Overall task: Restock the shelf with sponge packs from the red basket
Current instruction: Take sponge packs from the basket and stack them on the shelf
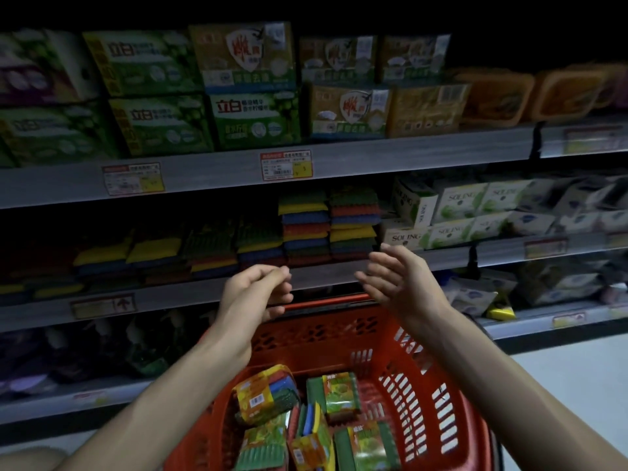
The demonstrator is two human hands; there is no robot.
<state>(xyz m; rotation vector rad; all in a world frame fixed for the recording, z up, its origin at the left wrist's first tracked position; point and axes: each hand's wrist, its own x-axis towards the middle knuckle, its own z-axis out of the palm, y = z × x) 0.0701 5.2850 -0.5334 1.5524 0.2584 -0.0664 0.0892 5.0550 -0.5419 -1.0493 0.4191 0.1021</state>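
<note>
The red basket [421,379] stands low in front of me with several wrapped sponge packs [265,394] lying in it. On the middle shelf [326,271] sit stacks of multicoloured sponge packs [329,226]. My left hand [255,292] hovers just below the shelf edge, fingers loosely curled and empty. My right hand [397,278] is raised beside it, palm turned inward, fingers spread and empty. Both hands are above the basket's far rim, apart from the stacked packs.
Green and orange soap boxes [255,117] fill the upper shelf. White boxes [462,209] stand right of the sponge stacks. Price tags [286,165] hang on the shelf rails. Dark goods fill the lower shelf at left; pale floor shows at lower right.
</note>
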